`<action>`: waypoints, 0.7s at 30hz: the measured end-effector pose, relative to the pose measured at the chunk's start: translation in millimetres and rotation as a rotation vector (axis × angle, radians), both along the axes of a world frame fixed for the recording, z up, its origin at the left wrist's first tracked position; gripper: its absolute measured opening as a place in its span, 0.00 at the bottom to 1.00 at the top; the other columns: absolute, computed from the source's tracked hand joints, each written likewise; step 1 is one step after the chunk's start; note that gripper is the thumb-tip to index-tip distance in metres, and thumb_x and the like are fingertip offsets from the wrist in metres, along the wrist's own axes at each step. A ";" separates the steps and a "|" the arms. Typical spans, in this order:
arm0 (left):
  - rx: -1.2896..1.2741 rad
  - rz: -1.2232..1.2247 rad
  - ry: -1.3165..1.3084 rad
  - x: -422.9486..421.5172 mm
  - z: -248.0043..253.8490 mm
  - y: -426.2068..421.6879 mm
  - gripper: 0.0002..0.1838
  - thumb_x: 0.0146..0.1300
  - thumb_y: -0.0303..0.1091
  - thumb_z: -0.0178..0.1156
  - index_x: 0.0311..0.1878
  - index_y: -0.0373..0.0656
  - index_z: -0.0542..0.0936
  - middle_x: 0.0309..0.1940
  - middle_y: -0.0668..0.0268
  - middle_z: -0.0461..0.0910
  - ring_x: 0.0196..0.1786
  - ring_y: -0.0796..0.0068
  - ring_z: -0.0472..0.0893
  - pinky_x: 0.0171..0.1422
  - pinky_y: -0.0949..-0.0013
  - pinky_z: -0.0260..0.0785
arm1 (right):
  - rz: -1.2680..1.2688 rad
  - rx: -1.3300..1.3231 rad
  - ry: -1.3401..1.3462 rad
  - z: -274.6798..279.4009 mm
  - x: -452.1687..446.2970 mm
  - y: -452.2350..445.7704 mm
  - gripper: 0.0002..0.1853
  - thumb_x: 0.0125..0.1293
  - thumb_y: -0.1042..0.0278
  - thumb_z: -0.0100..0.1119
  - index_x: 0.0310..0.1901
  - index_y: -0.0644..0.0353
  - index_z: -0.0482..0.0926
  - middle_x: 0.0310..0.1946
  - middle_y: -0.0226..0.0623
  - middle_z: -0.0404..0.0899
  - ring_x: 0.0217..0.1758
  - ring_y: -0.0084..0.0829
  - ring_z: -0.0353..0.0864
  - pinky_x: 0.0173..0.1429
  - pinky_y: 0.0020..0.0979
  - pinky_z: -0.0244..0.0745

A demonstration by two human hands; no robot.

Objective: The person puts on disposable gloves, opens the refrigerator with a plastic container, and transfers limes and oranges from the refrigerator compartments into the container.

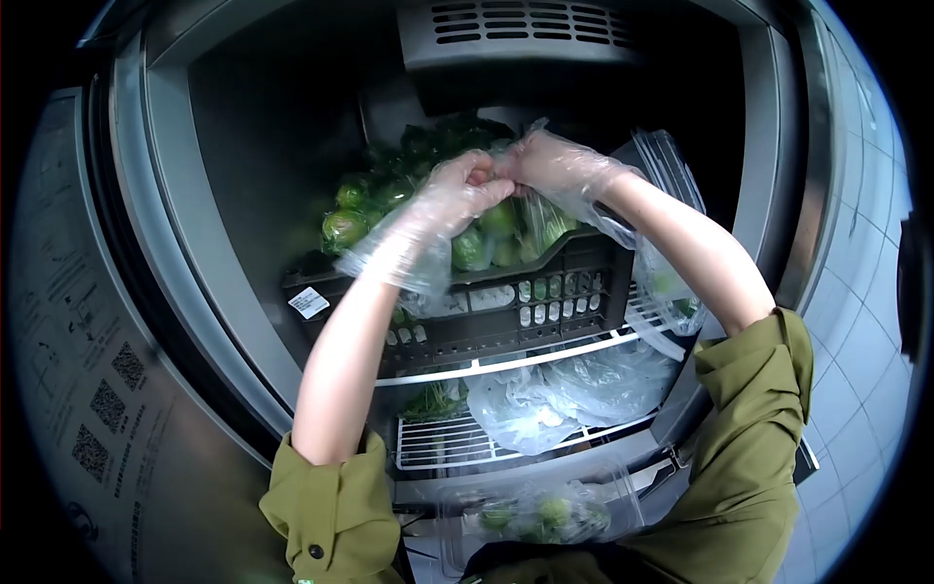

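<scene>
Head view has a fridge (226,224) across the frame, with a crate (605,261) at centre. There the bag of greens (541,226) is below the left hand (459,193) and right hand (553,162), whose bent fingers (496,190) come together; what they pinch, I cannot tell.

door panel (146,467): three QR codes (107,406), print illegible | black crate (477,337): white label (309,302), text too small to read

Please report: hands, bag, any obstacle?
Left hand, right hand: together at bag's top, grip unclear. Bag: greens inside, base hidden by crate. Nothing visibly blocking.
</scene>
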State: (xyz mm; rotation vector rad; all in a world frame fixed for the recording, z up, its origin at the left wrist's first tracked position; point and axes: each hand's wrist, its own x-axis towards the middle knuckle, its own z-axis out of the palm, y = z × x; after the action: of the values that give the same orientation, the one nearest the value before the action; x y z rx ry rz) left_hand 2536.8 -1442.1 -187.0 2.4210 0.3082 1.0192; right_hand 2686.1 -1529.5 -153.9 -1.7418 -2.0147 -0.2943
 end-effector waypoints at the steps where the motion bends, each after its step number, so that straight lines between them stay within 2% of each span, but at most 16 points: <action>1: 0.066 0.083 -0.010 6.1 -5.7 4.8 0.17 0.56 0.40 0.58 0.43 0.37 0.76 0.35 0.61 0.78 0.40 0.72 0.75 0.48 0.69 0.66 | 0.057 0.094 -0.050 -8.4 0.5 -4.9 0.14 0.58 0.60 0.52 0.29 0.64 0.79 0.23 0.36 0.78 0.30 0.26 0.75 0.40 0.27 0.69; 3: 0.131 0.191 -0.010 10.3 -7.8 8.7 0.15 0.54 0.38 0.58 0.39 0.37 0.78 0.30 0.59 0.78 0.36 0.70 0.76 0.45 0.68 0.67 | -0.018 0.126 0.369 -17.1 0.1 9.4 0.18 0.64 0.56 0.48 0.32 0.65 0.79 0.27 0.39 0.79 0.30 0.29 0.74 0.41 0.29 0.68; 4: 0.130 0.216 0.002 9.0 -4.5 6.9 0.14 0.54 0.37 0.58 0.38 0.37 0.78 0.29 0.59 0.78 0.35 0.70 0.76 0.44 0.67 0.67 | -0.011 0.221 0.301 -22.4 -4.2 5.9 0.22 0.67 0.53 0.43 0.34 0.65 0.78 0.28 0.43 0.78 0.31 0.32 0.75 0.43 0.31 0.68; 6: 0.171 0.235 -0.036 9.6 -2.7 9.5 0.11 0.53 0.35 0.56 0.35 0.37 0.78 0.26 0.58 0.78 0.33 0.66 0.76 0.42 0.65 0.67 | 0.051 0.182 0.340 -21.7 -11.4 -4.7 0.22 0.67 0.53 0.42 0.37 0.65 0.78 0.28 0.46 0.78 0.33 0.35 0.76 0.44 0.31 0.68; 9: 0.276 0.268 -0.153 19.5 -10.4 28.7 0.09 0.52 0.33 0.54 0.33 0.38 0.78 0.28 0.54 0.78 0.35 0.57 0.77 0.41 0.60 0.67 | 0.343 0.349 0.173 -27.5 -14.9 -0.7 0.21 0.67 0.54 0.42 0.39 0.64 0.78 0.28 0.47 0.78 0.32 0.37 0.76 0.42 0.32 0.69; 12: 0.312 0.470 -0.186 23.8 -8.6 29.7 0.08 0.51 0.32 0.55 0.32 0.38 0.77 0.31 0.51 0.78 0.39 0.50 0.78 0.42 0.56 0.69 | 0.231 0.217 0.114 -26.3 -20.1 -7.0 0.19 0.66 0.56 0.42 0.37 0.64 0.77 0.26 0.46 0.77 0.30 0.38 0.76 0.39 0.34 0.69; 13: 0.305 0.580 -0.191 19.5 -4.0 23.8 0.08 0.51 0.32 0.55 0.33 0.38 0.77 0.32 0.50 0.78 0.39 0.50 0.78 0.43 0.55 0.69 | 0.276 0.175 0.139 -25.9 -27.0 -5.4 0.19 0.64 0.57 0.43 0.32 0.65 0.77 0.22 0.46 0.75 0.26 0.40 0.75 0.35 0.36 0.69; 14: 0.292 0.688 -0.204 17.7 -0.3 19.8 0.08 0.50 0.32 0.55 0.33 0.39 0.76 0.32 0.50 0.78 0.40 0.50 0.78 0.43 0.55 0.69 | 0.323 0.233 -0.066 -29.2 -29.3 -12.4 0.19 0.63 0.57 0.44 0.28 0.66 0.76 0.20 0.46 0.74 0.24 0.38 0.75 0.33 0.37 0.68; 15: 0.385 0.723 -0.198 16.5 3.2 24.0 0.10 0.50 0.29 0.56 0.37 0.39 0.75 0.35 0.49 0.77 0.41 0.48 0.77 0.45 0.55 0.70 | 0.287 0.208 -0.035 -26.1 -25.8 -8.0 0.19 0.63 0.57 0.45 0.28 0.66 0.76 0.19 0.47 0.73 0.23 0.38 0.75 0.32 0.38 0.68; 18: 0.597 0.849 -0.206 6.3 4.8 30.5 0.10 0.50 0.27 0.56 0.38 0.39 0.75 0.38 0.49 0.77 0.42 0.48 0.77 0.46 0.56 0.71 | 0.201 0.182 -0.011 -19.2 -13.7 -0.8 0.19 0.61 0.56 0.47 0.26 0.66 0.77 0.17 0.47 0.73 0.20 0.38 0.74 0.30 0.38 0.68; 19: 0.582 0.848 -0.118 1.0 8.7 23.2 0.11 0.50 0.27 0.56 0.39 0.39 0.75 0.37 0.47 0.77 0.43 0.51 0.78 0.46 0.56 0.71 | 0.103 0.125 -0.011 -10.4 -20.6 -4.8 0.19 0.59 0.56 0.48 0.27 0.66 0.78 0.16 0.48 0.73 0.19 0.39 0.73 0.30 0.38 0.68; 20: 0.558 0.834 -0.024 -3.2 12.9 20.2 0.11 0.50 0.27 0.55 0.39 0.39 0.75 0.37 0.47 0.77 0.43 0.51 0.78 0.46 0.56 0.71 | 0.177 0.162 -0.276 -3.0 -25.7 -15.0 0.20 0.57 0.54 0.50 0.26 0.67 0.78 0.19 0.49 0.75 0.23 0.39 0.76 0.31 0.36 0.71; 21: 0.539 0.814 0.066 -6.1 19.8 18.8 0.11 0.50 0.27 0.55 0.40 0.39 0.76 0.36 0.47 0.78 0.43 0.52 0.78 0.46 0.56 0.71 | -0.002 0.085 -0.237 1.2 -40.2 -14.5 0.18 0.56 0.56 0.50 0.29 0.64 0.80 0.24 0.48 0.77 0.29 0.40 0.78 0.38 0.37 0.72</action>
State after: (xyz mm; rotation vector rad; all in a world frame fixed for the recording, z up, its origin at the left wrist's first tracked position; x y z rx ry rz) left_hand 2530.7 -1423.4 -167.1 2.8623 1.2567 1.5002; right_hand 2645.9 -1544.0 -152.7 -1.7250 -2.1281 -0.6031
